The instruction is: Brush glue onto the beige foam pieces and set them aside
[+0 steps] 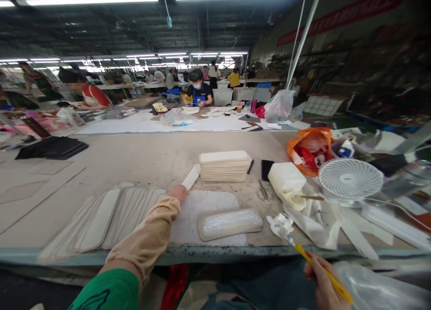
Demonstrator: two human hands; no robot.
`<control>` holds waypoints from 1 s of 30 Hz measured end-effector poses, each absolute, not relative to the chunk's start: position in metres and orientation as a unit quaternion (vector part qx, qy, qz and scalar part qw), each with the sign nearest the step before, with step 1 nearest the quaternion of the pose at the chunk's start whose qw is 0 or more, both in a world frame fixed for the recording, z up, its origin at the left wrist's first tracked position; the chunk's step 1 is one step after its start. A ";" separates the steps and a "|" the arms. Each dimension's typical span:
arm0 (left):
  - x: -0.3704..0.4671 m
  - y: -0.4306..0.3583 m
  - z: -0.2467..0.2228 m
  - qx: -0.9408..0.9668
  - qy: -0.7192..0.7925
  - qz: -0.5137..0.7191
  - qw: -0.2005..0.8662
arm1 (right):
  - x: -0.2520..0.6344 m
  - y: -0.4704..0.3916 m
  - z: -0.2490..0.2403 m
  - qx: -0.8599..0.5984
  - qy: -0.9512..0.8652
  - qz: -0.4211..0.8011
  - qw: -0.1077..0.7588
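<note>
My left hand (178, 192) reaches over the table with its fingers closed on the near end of a pale, round-ended strip (191, 177). The strip's far end lies beside a neat stack of like pieces (224, 166). In my right hand (325, 278) is a brush with a yellow handle (305, 255); its bristles touch a blob of white paste (280, 222) on the tabletop. Between the hands lies a small pile of strips (230, 224), its top coated glossy white, on a pale sheet (205, 200). Many more strips (104, 220) are fanned out under and left of my left forearm.
Scissors (265, 192), a black flat object (267, 169) and a white container (287, 177) stand right of the stack. Farther right are an orange bag (310, 146) and a white fan (350, 179). Black sheets (54, 147) lie at left. A co-worker (198, 92) sits across the tables.
</note>
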State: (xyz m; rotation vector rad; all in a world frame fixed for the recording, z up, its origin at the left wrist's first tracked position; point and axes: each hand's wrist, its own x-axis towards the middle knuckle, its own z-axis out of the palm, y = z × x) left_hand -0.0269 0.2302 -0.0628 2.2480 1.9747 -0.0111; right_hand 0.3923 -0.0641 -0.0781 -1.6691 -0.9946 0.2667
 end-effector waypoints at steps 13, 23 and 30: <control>-0.060 0.131 -0.034 0.797 0.543 0.253 0.082 | 0.368 -0.056 -0.064 -0.631 -0.436 0.184 0.615; 0.005 0.069 -0.002 0.844 0.396 0.171 0.318 | 0.328 -0.005 -0.046 -0.535 -0.434 0.310 0.656; 0.029 0.081 -0.007 0.794 0.455 0.128 0.382 | 0.323 0.015 -0.029 -0.523 -0.403 0.338 0.671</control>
